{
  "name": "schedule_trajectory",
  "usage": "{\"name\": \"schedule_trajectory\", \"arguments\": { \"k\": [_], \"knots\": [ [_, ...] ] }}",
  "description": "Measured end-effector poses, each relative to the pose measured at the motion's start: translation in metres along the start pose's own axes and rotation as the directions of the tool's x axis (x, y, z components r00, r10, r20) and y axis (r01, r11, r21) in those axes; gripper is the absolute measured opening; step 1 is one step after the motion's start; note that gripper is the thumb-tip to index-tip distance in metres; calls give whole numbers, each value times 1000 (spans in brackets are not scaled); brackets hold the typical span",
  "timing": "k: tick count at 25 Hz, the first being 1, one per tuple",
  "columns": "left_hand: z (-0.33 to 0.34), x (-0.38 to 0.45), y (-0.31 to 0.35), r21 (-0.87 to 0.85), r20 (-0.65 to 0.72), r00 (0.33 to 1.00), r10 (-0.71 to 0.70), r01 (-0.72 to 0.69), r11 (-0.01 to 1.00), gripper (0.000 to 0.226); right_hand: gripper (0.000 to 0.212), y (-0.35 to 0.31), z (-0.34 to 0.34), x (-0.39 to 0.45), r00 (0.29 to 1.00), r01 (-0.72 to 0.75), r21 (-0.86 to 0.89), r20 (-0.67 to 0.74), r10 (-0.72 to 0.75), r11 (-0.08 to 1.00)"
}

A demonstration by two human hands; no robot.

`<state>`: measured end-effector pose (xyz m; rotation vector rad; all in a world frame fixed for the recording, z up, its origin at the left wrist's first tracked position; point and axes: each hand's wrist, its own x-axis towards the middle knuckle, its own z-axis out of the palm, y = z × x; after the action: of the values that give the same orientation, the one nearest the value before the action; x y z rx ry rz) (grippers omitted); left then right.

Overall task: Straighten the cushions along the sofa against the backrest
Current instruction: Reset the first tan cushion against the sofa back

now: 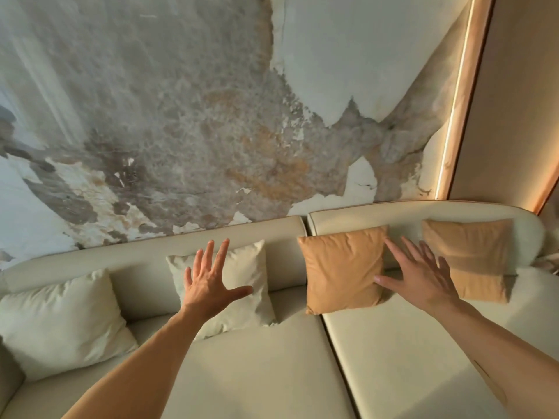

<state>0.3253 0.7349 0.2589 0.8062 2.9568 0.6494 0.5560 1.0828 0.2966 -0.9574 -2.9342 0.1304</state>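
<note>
Cushions, four in number, stand in a row on the cream sofa (242,373), leaning on its backrest (145,252): two cream cushions (60,322) (245,267) at left, two tan square cushions (338,267) (472,255) at right. All are soft, creased fabric. The left hand (211,285), fingers spread wide, lies before the second cream cushion; the right hand (423,276), likewise spread and holding nothing, reaches between the tan pair. Behind rises a mottled, stone-patterned wall (181,116).
</note>
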Motion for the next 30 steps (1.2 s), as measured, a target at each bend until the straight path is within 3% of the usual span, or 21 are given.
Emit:
{"name": "schedule_trajectory", "arguments": {
  "k": [5,11,22,30],
  "knots": [
    [19,-18,70,25,33,999,-27,26,999,119,94,69,-1,-2,999,-8,39,48,6,999],
    [45,0,114,43,82,997,-8,4,999,119,99,95,12,15,997,20,40,69,-22,999],
    [80,64,130,28,122,992,-22,18,999,117,99,104,17,84,996,50,-7,74,-49,999],
    [108,91,179,31,59,990,-126,124,992,117,90,164,14,149,991,108,38,73,-111,993]
  ]
}}
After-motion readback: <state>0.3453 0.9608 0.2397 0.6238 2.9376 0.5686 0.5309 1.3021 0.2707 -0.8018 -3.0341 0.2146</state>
